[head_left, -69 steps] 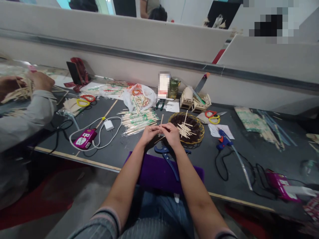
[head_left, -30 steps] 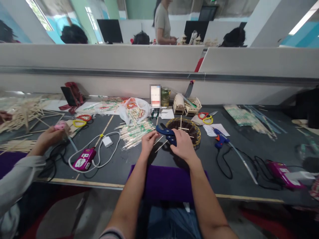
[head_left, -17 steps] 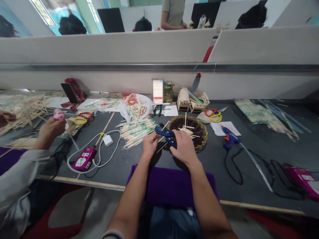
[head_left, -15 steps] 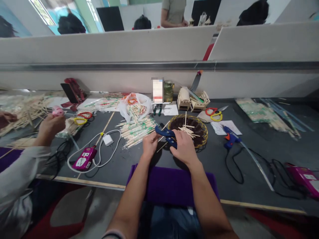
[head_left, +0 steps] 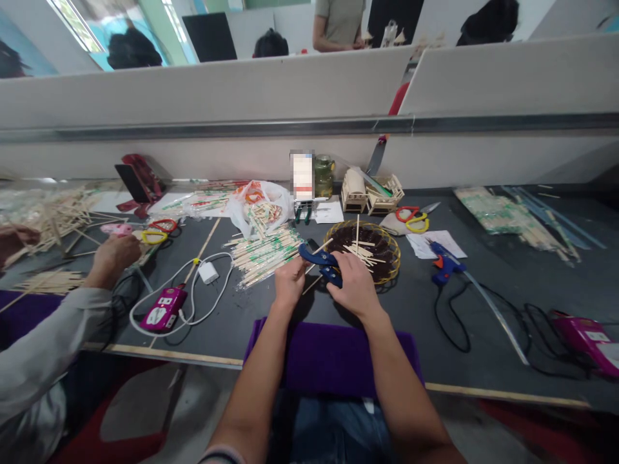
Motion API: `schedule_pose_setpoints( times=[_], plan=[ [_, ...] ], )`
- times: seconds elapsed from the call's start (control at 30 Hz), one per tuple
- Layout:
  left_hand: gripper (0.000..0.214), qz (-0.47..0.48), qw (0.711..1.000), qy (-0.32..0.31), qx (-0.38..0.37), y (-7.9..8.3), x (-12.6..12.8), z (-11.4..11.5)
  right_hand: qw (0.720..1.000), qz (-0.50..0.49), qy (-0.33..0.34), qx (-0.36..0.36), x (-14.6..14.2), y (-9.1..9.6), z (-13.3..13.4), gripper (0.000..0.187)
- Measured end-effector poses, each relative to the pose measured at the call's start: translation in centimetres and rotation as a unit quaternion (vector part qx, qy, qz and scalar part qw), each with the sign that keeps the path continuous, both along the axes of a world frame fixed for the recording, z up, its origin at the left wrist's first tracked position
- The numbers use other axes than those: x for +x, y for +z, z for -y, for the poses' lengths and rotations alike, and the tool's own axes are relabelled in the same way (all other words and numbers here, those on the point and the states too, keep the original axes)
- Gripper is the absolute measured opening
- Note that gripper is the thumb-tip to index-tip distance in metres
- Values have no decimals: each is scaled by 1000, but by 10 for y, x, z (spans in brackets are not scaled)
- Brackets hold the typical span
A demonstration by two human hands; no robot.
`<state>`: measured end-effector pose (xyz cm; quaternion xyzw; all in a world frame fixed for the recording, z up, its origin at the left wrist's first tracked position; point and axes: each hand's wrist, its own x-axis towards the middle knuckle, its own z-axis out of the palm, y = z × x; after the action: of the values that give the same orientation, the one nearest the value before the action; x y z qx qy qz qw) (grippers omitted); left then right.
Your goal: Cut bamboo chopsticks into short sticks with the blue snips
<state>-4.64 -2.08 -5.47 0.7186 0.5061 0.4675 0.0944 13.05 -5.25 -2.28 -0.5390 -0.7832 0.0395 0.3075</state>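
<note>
My right hand (head_left: 355, 283) is wrapped round a pair of blue-handled cutters (head_left: 316, 256), whose head points left toward my other hand. My left hand (head_left: 290, 283) is closed on a thin wooden stick (head_left: 322, 247), which slants up to the right across the cutters' jaws. Just beyond both hands sits a dark woven basket with a yellow rim (head_left: 397, 261). Several short stick pieces (head_left: 365, 253) lie in it, and one longer stick (head_left: 358, 232) stands up. Left of my hands, a bundle of sticks in green-printed wrappers (head_left: 265, 254) lies on the dark table.
A blue glue gun (head_left: 442, 264) with its cord lies to the right, near red-and-yellow scissors (head_left: 416, 222). Behind the basket stand small wooden models (head_left: 355, 190) and a glass jar (head_left: 324, 177). A purple power strip (head_left: 164, 308) and a co-worker's hand (head_left: 113, 261) are on the left.
My hands keep nearly the same pose on the stick and cutters. The whole view shifts slightly. At left, the co-worker's hand with the pink tool has moved lower and to the right.
</note>
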Motion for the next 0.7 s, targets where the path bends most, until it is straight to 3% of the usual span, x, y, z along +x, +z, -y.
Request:
schedule_pose_setpoints(
  times=[0.7],
  plan=[
    [26, 19, 998, -60, -2, 10, -1, 4, 997, -58, 44, -5, 8, -3, -2, 47]
  ],
)
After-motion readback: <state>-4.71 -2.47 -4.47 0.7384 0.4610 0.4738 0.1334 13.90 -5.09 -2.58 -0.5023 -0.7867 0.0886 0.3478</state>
